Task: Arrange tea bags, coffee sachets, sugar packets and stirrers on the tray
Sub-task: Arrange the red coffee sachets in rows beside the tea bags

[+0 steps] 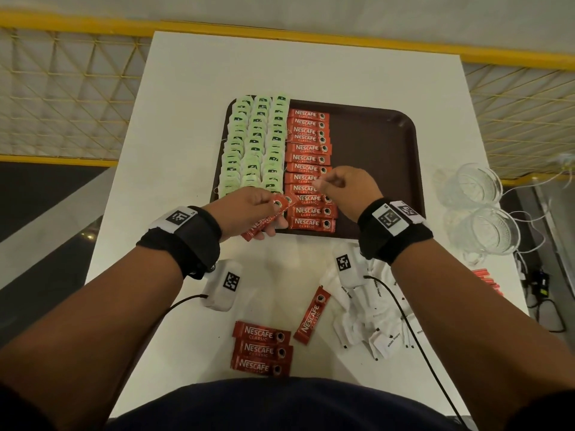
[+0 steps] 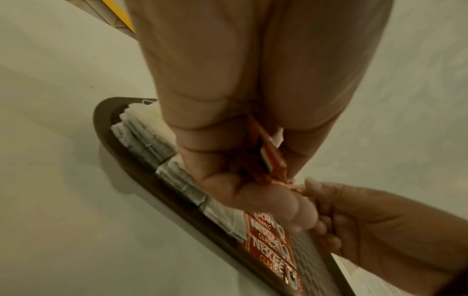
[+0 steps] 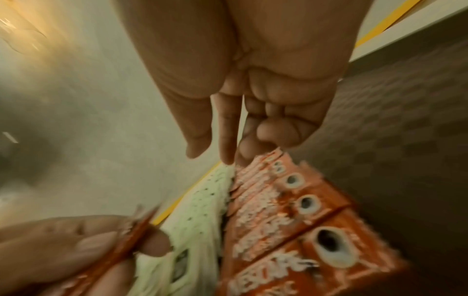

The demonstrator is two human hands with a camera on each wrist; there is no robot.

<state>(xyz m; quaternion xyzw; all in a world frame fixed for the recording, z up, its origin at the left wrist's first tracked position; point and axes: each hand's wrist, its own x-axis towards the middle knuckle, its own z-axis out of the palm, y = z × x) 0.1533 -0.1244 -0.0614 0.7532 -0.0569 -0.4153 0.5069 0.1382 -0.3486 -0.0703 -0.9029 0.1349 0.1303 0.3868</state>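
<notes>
The left hand (image 1: 249,209) is gripping a few red sachets (image 1: 267,217) between thumb and fingers at the tray's (image 1: 378,141) near left corner; their long axis is running diagonally, cup-printed end pointing toward the tray's centre, the other end hanging over the near rim. The right hand (image 1: 348,189) is hovering over the tray's sachet column (image 1: 309,169), fingers loosely curled and holding nothing. Those sachets are lying crosswise, cup ends toward the tray's bare right half. Tea bags (image 1: 255,144) are filling the tray's left side. Nearer than the tray, loose sachets (image 1: 263,349) and sugar packets (image 1: 370,321) are lying on the table (image 1: 186,104).
</notes>
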